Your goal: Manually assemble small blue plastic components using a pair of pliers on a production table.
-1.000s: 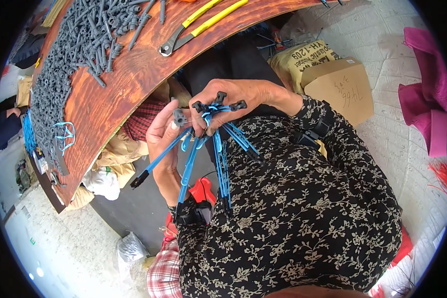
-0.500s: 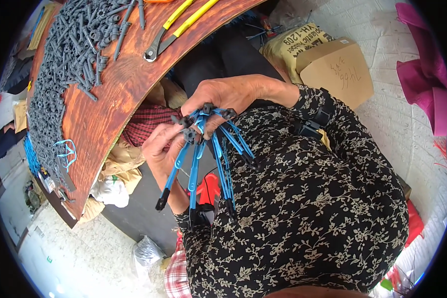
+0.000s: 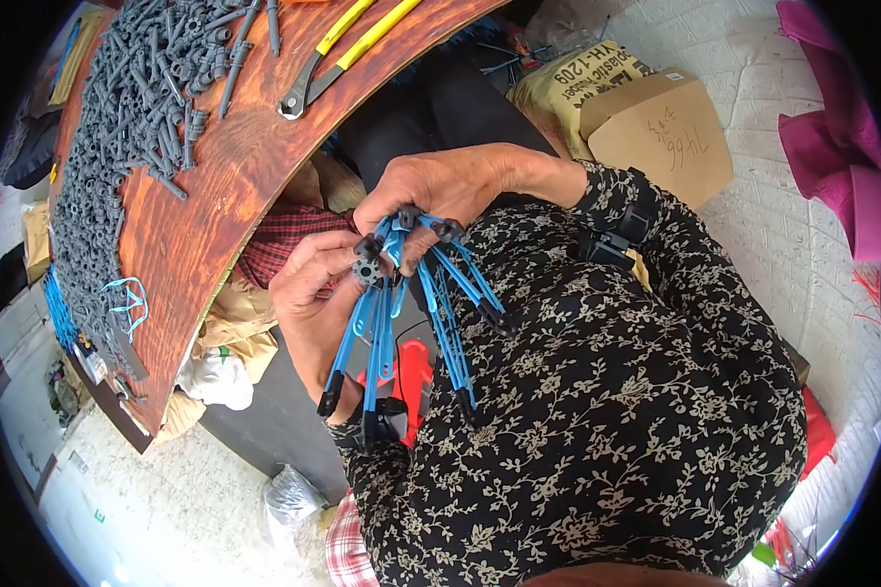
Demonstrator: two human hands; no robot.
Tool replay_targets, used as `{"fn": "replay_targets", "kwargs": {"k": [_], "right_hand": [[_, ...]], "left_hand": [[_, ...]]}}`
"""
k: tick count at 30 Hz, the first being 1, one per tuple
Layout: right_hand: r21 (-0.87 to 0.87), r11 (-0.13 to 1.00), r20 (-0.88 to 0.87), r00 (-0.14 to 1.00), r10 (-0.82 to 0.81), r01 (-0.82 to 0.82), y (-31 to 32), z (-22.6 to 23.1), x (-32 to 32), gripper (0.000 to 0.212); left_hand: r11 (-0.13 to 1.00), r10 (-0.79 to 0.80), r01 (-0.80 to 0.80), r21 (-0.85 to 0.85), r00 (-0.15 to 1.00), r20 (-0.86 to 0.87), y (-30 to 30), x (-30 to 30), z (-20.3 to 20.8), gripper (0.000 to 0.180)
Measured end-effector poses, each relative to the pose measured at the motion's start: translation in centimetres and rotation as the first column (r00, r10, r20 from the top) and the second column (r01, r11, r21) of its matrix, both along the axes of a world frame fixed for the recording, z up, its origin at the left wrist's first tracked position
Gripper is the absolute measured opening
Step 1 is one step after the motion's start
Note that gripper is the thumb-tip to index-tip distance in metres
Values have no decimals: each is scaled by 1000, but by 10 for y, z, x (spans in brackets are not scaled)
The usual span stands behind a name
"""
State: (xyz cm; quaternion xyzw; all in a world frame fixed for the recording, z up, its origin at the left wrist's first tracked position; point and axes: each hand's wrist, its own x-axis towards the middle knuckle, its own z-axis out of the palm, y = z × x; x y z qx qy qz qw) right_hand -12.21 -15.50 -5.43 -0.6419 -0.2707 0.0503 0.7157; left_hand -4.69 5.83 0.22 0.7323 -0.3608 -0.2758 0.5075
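Watching my right hand [image 3: 436, 196] grip the blue ribs [image 3: 446, 333] beside the counter [image 3: 210, 186], left hand [image 3: 311, 279] pinching the grey hub [image 3: 367, 271]. I'd call the bunch partly gathered; grey parts [image 3: 93, 196] sit heaped on the counter, unused.

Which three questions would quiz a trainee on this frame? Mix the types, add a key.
1. Where do the yellow-handled cutters lie?
A) on the floor
B) on the wooden table
C) on the person's lap

2. True or false: the right hand is resting flat on the wooden table.

3. Fill in: between their black ends, the black-tipped strips hanging below the hands are ____ in colour.

Key: 1. B; 2. false, it is at the black-tipped strips, off the table; 3. blue.
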Motion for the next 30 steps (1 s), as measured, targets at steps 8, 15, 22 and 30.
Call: {"fn": "replay_targets", "kwargs": {"k": [8, 15, 22, 30], "right_hand": [[42, 999, -25, 999, -26, 27, 1, -10, 2, 25], [5, 999, 31, 999, -43, 43, 1, -7, 2, 24], [30, 998, 11, 998, -57, 57, 2, -9, 2, 24], [-13, 998, 14, 998, -64, 64, 2, -11, 2, 26]], "left_hand": [[996, -88, 91, -5, 968, 237, 6, 6, -6, 28], [984, 126, -167, -55, 891, -436, 2, -4, -13, 20], [991, 82, -120, -56, 887, -454, -6, 1, -5, 18], [996, 82, -77, 37, 988, -133, -10, -7, 12, 18]]}}
